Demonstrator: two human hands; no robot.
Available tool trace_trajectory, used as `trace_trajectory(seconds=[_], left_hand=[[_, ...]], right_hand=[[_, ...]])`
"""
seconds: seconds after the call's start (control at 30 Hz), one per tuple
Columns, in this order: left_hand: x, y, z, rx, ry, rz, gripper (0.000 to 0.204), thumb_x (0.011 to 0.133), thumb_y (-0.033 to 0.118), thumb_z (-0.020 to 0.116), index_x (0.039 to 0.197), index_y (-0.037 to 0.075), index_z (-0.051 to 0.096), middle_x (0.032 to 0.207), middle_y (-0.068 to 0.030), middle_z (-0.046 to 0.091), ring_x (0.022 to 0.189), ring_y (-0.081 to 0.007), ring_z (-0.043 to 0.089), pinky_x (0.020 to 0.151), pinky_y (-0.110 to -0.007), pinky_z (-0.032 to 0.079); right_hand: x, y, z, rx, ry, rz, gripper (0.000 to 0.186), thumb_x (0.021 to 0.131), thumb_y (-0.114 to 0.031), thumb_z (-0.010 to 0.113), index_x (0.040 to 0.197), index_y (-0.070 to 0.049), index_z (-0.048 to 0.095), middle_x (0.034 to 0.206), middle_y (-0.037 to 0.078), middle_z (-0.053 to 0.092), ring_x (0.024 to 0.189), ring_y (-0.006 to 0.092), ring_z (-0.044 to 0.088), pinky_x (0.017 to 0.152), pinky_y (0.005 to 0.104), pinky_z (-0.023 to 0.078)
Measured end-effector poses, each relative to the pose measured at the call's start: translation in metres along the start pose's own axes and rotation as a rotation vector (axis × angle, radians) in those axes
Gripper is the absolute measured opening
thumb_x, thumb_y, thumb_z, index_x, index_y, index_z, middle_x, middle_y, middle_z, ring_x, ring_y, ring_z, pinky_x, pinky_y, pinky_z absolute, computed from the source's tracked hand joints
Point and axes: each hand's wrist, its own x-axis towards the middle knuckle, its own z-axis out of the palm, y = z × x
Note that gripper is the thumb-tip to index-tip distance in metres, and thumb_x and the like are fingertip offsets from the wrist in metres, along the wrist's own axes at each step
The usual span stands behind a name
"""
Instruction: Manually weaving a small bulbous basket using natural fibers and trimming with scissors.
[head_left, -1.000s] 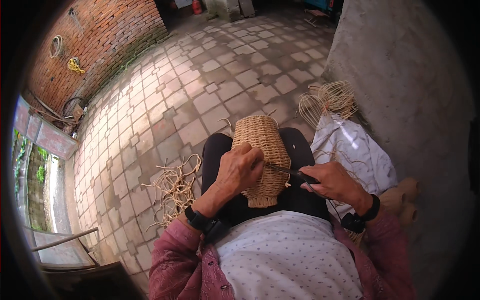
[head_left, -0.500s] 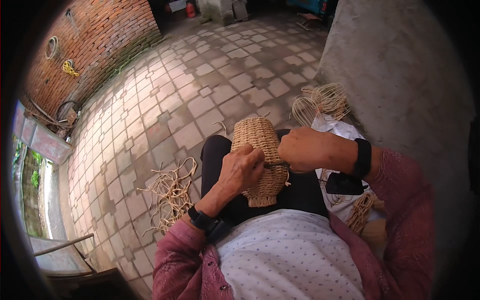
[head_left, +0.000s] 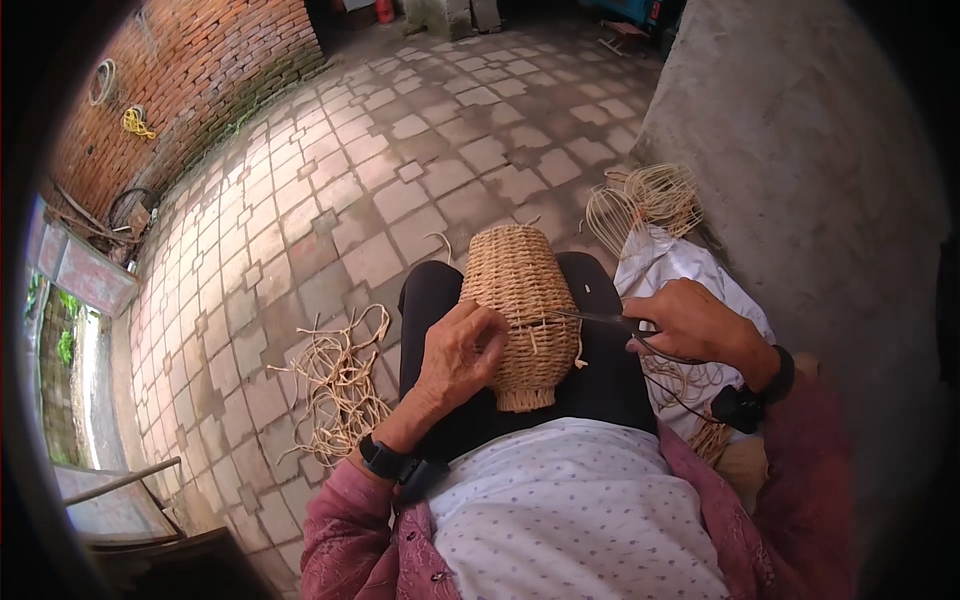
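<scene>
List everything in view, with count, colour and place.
Woven basket: 1, tan, on the lap
Scissors-like tool: 1, dark, tip at the basket
Cord pile: 1, tan, paving left of the lap
Looped strands: uncountable, beige, beside the plaster wall
Sheet: 1, white, right of the lap
Plaster wall: 1, grey, right
Brick wall: 1, reddish, upper left
Coils: 2, one yellow, one pale, on the brick wall
Stick: 1, brown, lower left
Paving: many slabs, pinkish, ground
Wristbands: 2, black, one per wrist
Trousers: 1 pair, black, lap
Dotted top: 1, white, torso
Sleeves: 2, pink, forearms
Left hand: 1, bare, at the basket's left side
Right hand: 1, bare, holding the tool
</scene>
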Motion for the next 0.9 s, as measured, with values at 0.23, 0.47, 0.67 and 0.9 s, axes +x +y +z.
trace_trajectory(seconds=[0.23,0.47,0.67,0.9], left_hand=[[0.002,0.040,0.015,0.239,-0.056,0.036,0.020,0.082,0.015,0.078,0.088,0.004,0.063,0.081,-0.0084,0.063,0.069,-0.0220,0.066,0.062,-0.033,0.053],[-0.001,0.027,0.013,0.210,-0.012,0.020,0.012,0.081,0.004,0.074,0.088,0.002,0.064,0.078,-0.0107,0.067,0.062,-0.0227,0.066,0.057,-0.032,0.051],[-0.004,0.026,0.013,0.142,-0.038,-0.027,0.012,0.082,0.004,0.074,0.090,0.001,0.065,0.079,-0.0107,0.068,0.063,-0.0212,0.066,0.059,-0.032,0.052],[0.001,0.021,0.007,0.047,-0.035,-0.046,0.010,0.086,0.004,0.071,0.094,0.001,0.067,0.082,-0.0103,0.066,0.068,-0.0207,0.066,0.062,-0.031,0.053]], right_hand=[[-0.018,0.008,0.050,0.365,0.138,0.001,0.032,0.076,-0.030,0.082,0.094,-0.007,0.070,0.070,0.014,0.066,0.064,0.0329,0.065,0.059,0.0422,0.047],[-0.020,0.012,0.064,0.378,0.205,-0.053,0.031,0.076,-0.028,0.082,0.096,-0.006,0.070,0.070,0.014,0.066,0.064,0.0341,0.065,0.060,0.0415,0.048],[-0.015,0.009,0.068,0.394,0.194,-0.085,0.034,0.077,-0.026,0.083,0.100,-0.003,0.071,0.073,0.014,0.067,0.060,0.0316,0.064,0.057,0.0387,0.047],[-0.013,0.005,0.066,0.392,0.179,-0.110,0.036,0.076,-0.027,0.083,0.101,-0.003,0.071,0.072,0.013,0.067,0.061,0.0315,0.064,0.058,0.0388,0.047]])
